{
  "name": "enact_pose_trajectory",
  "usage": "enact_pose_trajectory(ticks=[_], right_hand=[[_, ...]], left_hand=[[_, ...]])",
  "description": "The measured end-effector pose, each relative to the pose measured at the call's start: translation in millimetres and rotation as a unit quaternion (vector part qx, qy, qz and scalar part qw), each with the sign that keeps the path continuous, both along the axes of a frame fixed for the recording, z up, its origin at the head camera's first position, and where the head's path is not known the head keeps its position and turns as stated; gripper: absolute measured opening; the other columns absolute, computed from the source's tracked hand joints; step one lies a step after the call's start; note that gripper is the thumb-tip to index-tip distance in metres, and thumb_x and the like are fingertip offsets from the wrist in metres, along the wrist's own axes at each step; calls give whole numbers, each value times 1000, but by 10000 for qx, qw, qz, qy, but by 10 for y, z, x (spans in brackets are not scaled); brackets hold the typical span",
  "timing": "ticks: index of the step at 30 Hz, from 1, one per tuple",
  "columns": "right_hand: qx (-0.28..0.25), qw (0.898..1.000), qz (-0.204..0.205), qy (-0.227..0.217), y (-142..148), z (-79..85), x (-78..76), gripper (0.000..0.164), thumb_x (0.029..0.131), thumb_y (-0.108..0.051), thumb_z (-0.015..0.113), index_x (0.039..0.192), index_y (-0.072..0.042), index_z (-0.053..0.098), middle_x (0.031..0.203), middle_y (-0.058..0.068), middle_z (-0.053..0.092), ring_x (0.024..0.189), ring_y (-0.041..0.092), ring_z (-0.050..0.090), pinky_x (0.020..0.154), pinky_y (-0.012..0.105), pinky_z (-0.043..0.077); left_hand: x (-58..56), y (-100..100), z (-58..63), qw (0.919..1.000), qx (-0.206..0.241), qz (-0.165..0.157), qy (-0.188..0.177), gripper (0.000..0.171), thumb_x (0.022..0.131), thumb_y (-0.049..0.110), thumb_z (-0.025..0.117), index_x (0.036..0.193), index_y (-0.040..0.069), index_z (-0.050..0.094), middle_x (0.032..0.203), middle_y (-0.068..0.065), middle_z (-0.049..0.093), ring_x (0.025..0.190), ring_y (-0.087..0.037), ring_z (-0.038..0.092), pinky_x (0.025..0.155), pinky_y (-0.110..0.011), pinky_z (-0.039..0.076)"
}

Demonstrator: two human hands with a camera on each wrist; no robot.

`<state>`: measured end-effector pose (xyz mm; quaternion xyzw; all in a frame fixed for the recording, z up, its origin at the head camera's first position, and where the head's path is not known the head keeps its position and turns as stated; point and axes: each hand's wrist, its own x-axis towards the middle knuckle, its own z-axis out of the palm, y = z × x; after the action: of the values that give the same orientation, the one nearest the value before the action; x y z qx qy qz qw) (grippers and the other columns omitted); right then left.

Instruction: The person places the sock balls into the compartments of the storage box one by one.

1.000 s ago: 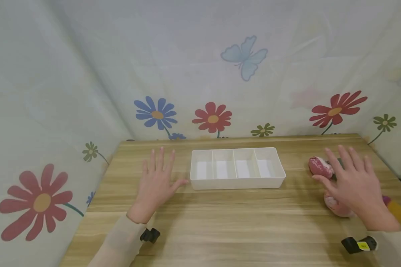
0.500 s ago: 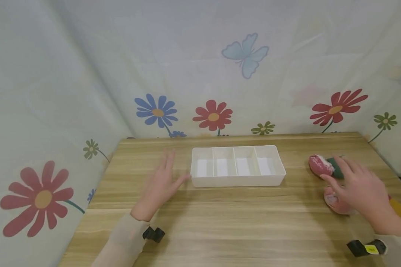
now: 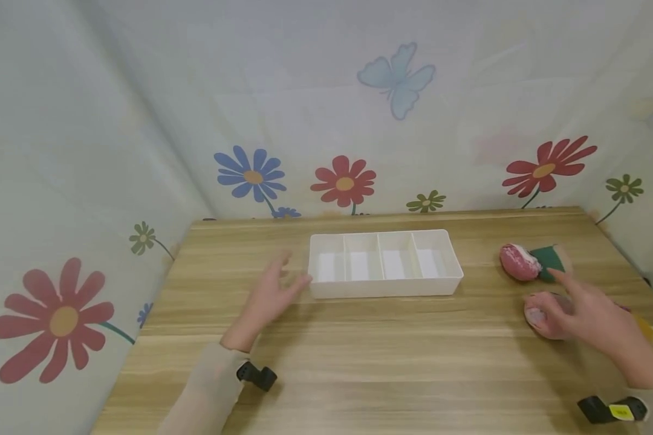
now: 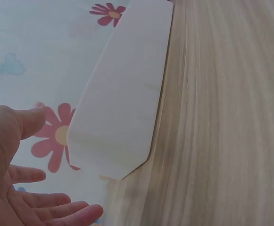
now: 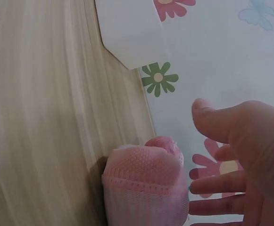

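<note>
Tray [image 3: 386,289] shows white floors [image 3: 396,266] in 4 compartments [image 3: 362,244].

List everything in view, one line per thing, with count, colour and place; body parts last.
Rectangular plastic box with four compartments: one, white, mid-table towards the back
Rounded knitted bundle: one, pink, beside the right hand
Rounded bundle: one, red and white, right of the box
Smaller bundle: one, dark green, beside the red-and-white one
Partly hidden item: at least one, yellow-orange, behind the right hand
Wood-grain table: one, light brown, under these things
Cloth backdrop: white, around the table
Printed flowers: several, red, blue, green, on the backdrop
Printed butterfly: at least one, pale blue, above the flowers
Wrist devices: two, black, one per wrist
Sleeves: two, beige
Left hand: one, beside the box
Right hand: one, by the pink bundle
</note>
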<state>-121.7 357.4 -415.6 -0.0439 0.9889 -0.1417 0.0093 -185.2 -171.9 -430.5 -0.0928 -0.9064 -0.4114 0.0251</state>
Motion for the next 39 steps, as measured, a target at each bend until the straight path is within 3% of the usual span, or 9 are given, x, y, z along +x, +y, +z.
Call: enact_pose_trajectory(ticks=[3,8,12,17,24,31,35,39], right_hand=[[-184,9992,355,76,45,-66,11,83,86,-40,64,135,14,27,120,47,39,104,61,39,79,69,36],[-302,9949,762,596,121,-199,39,84,70,-29,80,129,13,37,113,44,46,98,59,44,76,68,38],[-505,9904,963,850,137,-273,41,86,61,-24,86,123,15,42,113,40,48,98,57,45,75,66,39],[-619,9874,1074,988,124,-295,27,87,55,-27,89,119,13,46,112,34,51,98,50,48,74,61,41],[-657,9848,1263,991,130,-320,45,95,46,-26,92,117,15,44,108,36,50,95,51,48,72,63,41],[-659,9915,901,673,109,-348,61,91,53,-30,90,119,11,43,109,36,48,94,50,47,73,66,40],[-626,9914,765,855,83,-377,74,87,51,-30,91,116,8,46,104,33,51,90,47,49,71,63,41],[-611,9897,751,1056,57,-379,55,89,50,-30,91,114,11,46,99,30,52,84,43,51,67,59,44]], left_hand=[[-32,5,-66,9994,310,-40,-162,81,83,54,61,144,11,31,143,-10,37,120,-37,45,93,-50,43],[-94,35,-119,9966,728,-168,-341,76,81,49,66,142,16,35,140,-17,39,120,-38,46,92,-50,43],[-145,75,-159,9928,1052,-242,-528,70,81,42,70,139,20,38,138,-20,40,119,-37,46,92,-51,43],[-160,113,-208,9886,1385,-249,-529,67,82,34,71,139,15,41,137,-21,42,118,-38,46,88,-49,46],[-129,136,-247,9657,2380,-445,-940,64,85,25,69,140,14,39,139,-20,38,121,-38,43,73,-45,54],[-51,157,-144,9345,3231,-635,-1355,62,88,9,64,142,9,34,140,-26,35,122,-42,40,78,-58,48],[-3,184,-87,9331,3244,-606,-1430,61,89,7,62,142,7,33,138,-27,35,121,-42,41,79,-57,48],[-11,194,-131,9320,3287,-556,-1420,60,89,7,61,142,7,34,137,-25,37,120,-41,42,78,-54,50]])
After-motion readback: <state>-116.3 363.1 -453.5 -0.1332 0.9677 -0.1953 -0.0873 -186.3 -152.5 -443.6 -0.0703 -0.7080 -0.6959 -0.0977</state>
